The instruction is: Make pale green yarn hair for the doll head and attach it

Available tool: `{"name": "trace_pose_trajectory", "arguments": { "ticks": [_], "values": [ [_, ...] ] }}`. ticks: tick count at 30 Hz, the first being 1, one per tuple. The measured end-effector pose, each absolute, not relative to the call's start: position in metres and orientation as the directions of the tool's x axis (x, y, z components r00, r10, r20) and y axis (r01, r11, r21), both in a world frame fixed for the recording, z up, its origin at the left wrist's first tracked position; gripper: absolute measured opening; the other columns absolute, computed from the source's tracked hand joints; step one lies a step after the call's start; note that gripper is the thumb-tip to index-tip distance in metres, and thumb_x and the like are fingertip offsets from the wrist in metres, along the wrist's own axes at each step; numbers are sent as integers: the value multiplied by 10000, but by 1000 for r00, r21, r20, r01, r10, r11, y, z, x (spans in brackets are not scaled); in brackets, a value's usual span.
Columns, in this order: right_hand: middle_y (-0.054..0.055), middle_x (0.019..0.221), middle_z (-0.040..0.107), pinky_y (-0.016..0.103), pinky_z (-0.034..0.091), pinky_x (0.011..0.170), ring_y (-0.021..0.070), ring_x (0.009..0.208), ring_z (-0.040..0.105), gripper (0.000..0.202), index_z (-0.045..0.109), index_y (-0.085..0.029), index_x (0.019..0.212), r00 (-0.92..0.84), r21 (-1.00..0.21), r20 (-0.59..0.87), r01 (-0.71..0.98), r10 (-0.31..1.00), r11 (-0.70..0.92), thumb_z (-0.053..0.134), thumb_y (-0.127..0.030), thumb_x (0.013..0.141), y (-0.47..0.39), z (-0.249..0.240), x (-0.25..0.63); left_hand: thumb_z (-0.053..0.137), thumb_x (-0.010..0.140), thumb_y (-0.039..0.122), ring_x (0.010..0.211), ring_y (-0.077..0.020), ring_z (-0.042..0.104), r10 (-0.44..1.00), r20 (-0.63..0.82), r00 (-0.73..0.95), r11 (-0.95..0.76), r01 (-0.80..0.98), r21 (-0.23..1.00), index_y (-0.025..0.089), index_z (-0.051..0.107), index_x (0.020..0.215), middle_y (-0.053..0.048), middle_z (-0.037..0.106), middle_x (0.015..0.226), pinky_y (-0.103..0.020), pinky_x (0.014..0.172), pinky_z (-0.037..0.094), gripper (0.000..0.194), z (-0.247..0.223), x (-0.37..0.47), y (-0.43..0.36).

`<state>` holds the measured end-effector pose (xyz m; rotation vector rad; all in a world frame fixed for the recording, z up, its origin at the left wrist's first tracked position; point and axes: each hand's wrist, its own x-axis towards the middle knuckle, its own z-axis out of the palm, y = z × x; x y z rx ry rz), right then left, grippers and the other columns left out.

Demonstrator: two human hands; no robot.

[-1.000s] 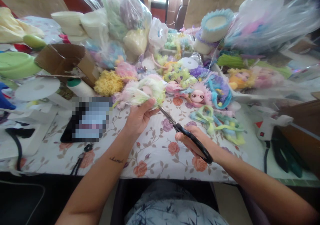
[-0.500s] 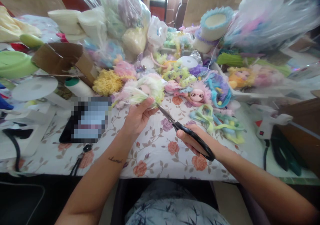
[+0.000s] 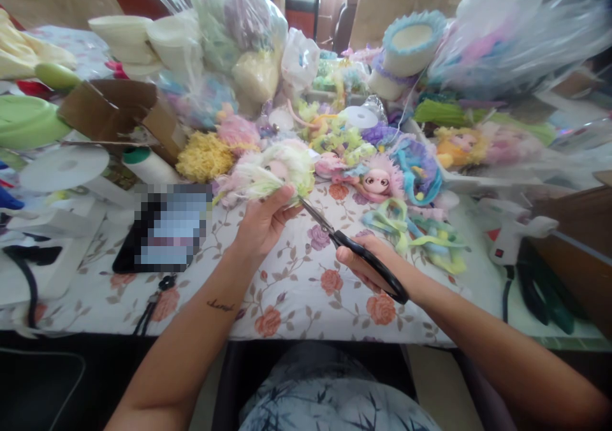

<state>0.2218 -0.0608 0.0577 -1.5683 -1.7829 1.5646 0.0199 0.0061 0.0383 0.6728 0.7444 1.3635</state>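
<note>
My left hand (image 3: 268, 217) is closed, thumb and fingers pinching the pale green and white hair of a doll head (image 3: 275, 166) that lies on the flowered cloth. In my right hand (image 3: 366, 259) are black-handled scissors (image 3: 329, 227). Their blade tips meet the hair right beside my left fingertips, and the blades look nearly closed. Strands partly cover the doll's face. To the right of it sits another doll head with pink hair (image 3: 377, 179), face up. Pastel fabric strips (image 3: 414, 230) lie near my right hand.
A phone (image 3: 165, 227) with a strap lies to the left. A thread cone (image 3: 148, 163), yellow yarn (image 3: 204, 155) and a cardboard box (image 3: 119, 112) stand behind it. A white glue gun (image 3: 514, 233) rests at the right. Bagged plush pieces (image 3: 239, 36) and a tray of dolls (image 3: 478, 176) line the back.
Both hands keep almost the same place. The scissor handles have come slightly closer together, and the view has shifted a little.
</note>
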Motion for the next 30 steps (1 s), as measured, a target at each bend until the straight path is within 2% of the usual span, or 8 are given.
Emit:
{"name": "trace_pose_trajectory", "arguments": {
  "ticks": [9, 14, 25, 30],
  "values": [
    [-75, 420, 342, 204, 208, 365, 52, 360, 337, 529, 356, -205, 524, -360, -862, -362, 479, 860, -162, 617, -579, 792, -61, 57, 221, 805, 686, 197, 766, -162, 730, 996, -54, 76, 90, -617, 782, 206, 690, 1011, 17, 749, 831, -217, 667, 617, 345, 36, 18, 7],
    [-63, 444, 376, 199, 226, 368, 58, 375, 357, 509, 379, -200, 547, -401, -852, -362, 509, 842, -124, 585, -588, 805, -59, 58, 224, 784, 708, 177, 788, -183, 739, 993, -73, 93, 115, -625, 772, 219, 686, 1036, 25, 747, 793, -206, 633, 617, 345, 37, 17, 7],
    [-69, 395, 367, 199, 256, 339, 62, 325, 375, 510, 367, -207, 520, -341, -831, -444, 503, 828, -239, 610, -563, 792, -60, 59, 220, 792, 713, 186, 830, -200, 742, 989, -92, 111, 142, -620, 771, 220, 683, 1082, 13, 751, 822, -203, 633, 618, 386, 36, 17, 7],
    [-64, 424, 387, 193, 232, 349, 57, 352, 368, 494, 385, -202, 545, -370, -837, -387, 525, 845, -154, 591, -566, 806, -57, 58, 222, 767, 736, 172, 807, -191, 741, 986, -72, 148, 150, -627, 765, 201, 695, 1050, -1, 752, 833, -178, 605, 607, 324, 40, 18, 6]
  ]
}}
